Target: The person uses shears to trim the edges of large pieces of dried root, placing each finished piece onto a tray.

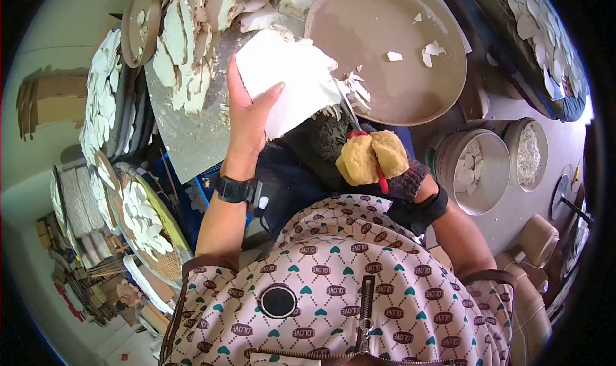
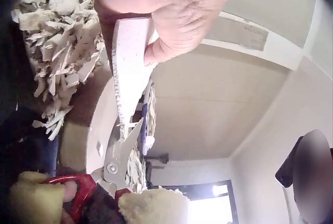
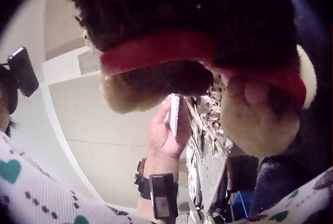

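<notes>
The left hand [image 1: 247, 119] grips a white sheet [image 1: 282, 77] narrowly, its thumb on the near face and the fingers behind. The sheet is held up in front of the body, slanting, with a thin rough edge that shows in the left wrist view. The right hand [image 1: 410, 177], in a dark knitted glove [image 1: 405, 181], is closed around the red handles [image 2: 80, 195] of a pair of scissors [image 2: 115, 164]. Two thick yellow pads [image 1: 374, 157] sit around the handles, and bare fingertips [image 2: 68, 192] show through one loop. The scissor blades [image 2: 122, 148] are parted, with the sheet's lower edge between them in the left wrist view.

Just beyond the blades is a round brown tray [image 1: 385, 109] with a raised rim, and a few white chips [image 1: 433, 51] lie in it. Small curled scraps [image 1: 357, 91] are gathered by its near edge. Beyond the left hand, a heap of jagged white pieces [image 1: 186, 58] rests on a grey board [image 1: 186, 154].

To the person's right stand two round buckets, a larger bucket [image 1: 506, 170] holding white pieces and a smaller bucket [image 1: 543, 164] holding thin shreds. On the left, more white sheets [image 1: 142, 218] lie on a round woven tray [image 1: 170, 266].
</notes>
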A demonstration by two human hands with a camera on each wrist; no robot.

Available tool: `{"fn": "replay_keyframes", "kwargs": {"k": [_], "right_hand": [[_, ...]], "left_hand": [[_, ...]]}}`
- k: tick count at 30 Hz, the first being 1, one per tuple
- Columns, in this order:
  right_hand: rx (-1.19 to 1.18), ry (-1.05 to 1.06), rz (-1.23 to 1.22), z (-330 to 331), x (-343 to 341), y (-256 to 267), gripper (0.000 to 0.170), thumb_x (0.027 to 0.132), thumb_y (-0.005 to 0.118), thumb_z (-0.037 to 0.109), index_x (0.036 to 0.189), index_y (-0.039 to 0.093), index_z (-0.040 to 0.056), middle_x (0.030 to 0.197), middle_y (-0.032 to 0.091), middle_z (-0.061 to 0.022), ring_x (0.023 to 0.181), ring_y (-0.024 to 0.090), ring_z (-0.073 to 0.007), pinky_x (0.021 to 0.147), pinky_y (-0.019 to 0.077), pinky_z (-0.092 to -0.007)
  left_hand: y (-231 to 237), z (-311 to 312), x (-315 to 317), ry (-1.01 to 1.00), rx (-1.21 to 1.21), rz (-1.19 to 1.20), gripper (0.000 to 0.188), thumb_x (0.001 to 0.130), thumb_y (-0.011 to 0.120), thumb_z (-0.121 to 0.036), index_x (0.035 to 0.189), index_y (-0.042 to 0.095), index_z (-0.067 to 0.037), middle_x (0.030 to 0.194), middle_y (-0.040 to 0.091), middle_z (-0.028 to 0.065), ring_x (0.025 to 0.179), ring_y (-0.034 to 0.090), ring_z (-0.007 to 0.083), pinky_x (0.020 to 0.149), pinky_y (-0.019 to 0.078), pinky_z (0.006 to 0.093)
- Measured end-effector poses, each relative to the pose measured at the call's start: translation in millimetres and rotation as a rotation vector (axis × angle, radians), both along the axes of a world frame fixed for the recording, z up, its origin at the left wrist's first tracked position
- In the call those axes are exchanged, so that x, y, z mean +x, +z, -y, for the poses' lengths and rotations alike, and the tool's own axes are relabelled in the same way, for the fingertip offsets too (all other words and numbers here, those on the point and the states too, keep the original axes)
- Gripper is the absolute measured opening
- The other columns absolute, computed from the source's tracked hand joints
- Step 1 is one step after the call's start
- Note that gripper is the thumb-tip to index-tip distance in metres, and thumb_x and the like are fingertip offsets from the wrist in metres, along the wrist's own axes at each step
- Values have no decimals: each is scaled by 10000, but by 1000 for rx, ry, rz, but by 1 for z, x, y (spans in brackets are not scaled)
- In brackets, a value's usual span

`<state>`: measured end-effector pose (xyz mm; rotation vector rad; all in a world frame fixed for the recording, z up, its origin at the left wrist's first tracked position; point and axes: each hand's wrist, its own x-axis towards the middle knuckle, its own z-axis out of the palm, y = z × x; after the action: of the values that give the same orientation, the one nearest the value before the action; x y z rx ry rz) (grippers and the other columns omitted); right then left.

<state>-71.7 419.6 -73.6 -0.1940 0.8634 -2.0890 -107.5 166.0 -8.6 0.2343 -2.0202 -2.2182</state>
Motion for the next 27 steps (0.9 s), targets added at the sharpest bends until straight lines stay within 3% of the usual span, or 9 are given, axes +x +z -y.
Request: {"fn": "replay_keyframes", "kwargs": {"k": [6, 9, 12, 15, 17, 19, 20, 22, 27], "right_hand": [[-134, -76, 196, 5, 7, -4, 189, 871, 549, 77, 1045, 539, 2, 1049, 587, -89, 976, 576, -162, 878, 462, -292], [69, -49, -72, 1, 5, -13, 284, 868, 581, 185, 1072, 546, -9, 1028, 603, -82, 934, 589, -173, 841, 475, -302], [-29, -99, 179, 6, 11, 4, 145, 837, 575, 50, 976, 569, 8, 946, 616, -59, 894, 603, -167, 844, 484, -291], [48, -106, -44, 8, 10, -1, 184, 849, 569, 79, 1015, 560, 1, 993, 610, -75, 919, 597, -172, 848, 481, -296], [58, -66, -200, 5, 7, -22, 234, 867, 553, 106, 1071, 536, -8, 1055, 593, -95, 961, 583, -184, 865, 471, -303], [-221, -78, 389, 3, 7, -5, 230, 883, 543, 142, 1047, 541, -18, 1027, 591, -98, 942, 573, -169, 845, 461, -288], [-1, -62, 257, 7, 8, -10, 192, 878, 547, 142, 999, 545, -7, 969, 574, -81, 884, 547, -148, 810, 452, -265], [-26, -38, 238, 12, 12, -17, 174, 879, 548, 143, 982, 539, 2, 947, 555, -69, 857, 527, -143, 795, 447, -256], [-205, 56, 253, 10, 13, -41, 302, 915, 494, 145, 1187, 445, 24, 1181, 494, -89, 1067, 499, -179, 952, 399, -310]], "left_hand": [[-3, 5, -12, -69, -3, 29, 811, 738, 591, 70, 1397, 136, -55, 1308, 376, 146, 1171, 431, 222, 961, 399, 341], [1, 0, -10, -53, 77, 51, 788, 744, 600, 57, 1385, 154, -51, 1313, 376, 137, 1160, 445, 217, 955, 404, 339], [-3, 4, -8, -29, 165, 187, 671, 764, 601, 39, 1341, 270, -45, 1257, 453, 131, 1152, 455, 207, 941, 414, 333], [7, 16, -4, -113, 281, 277, 492, 793, 595, 14, 1250, 416, -24, 1169, 537, 111, 1141, 468, 198, 921, 424, 314], [13, 24, 1, -110, 212, 159, 363, 784, 611, 5, 1137, 534, -38, 1150, 561, 114, 1165, 456, 214, 944, 404, 324], [18, 34, 0, -139, -38, -32, 258, 763, 635, -10, 1014, 624, -69, 1172, 557, 113, 1202, 426, 234, 976, 370, 340], [20, 41, -4, -166, -254, -159, 215, 746, 651, -21, 948, 655, -93, 1203, 541, 112, 1227, 401, 244, 997, 346, 349], [25, 44, -9, -128, -568, -337, 118, 680, 696, -69, 723, 700, -179, 1312, 466, 95, 1315, 280, 280, 1067, 244, 371], [26, 44, -7, -115, -745, -425, 107, 669, 709, -88, 694, 696, -192, 1382, 388, 64, 1337, 232, 289, 1085, 218, 367]]}}
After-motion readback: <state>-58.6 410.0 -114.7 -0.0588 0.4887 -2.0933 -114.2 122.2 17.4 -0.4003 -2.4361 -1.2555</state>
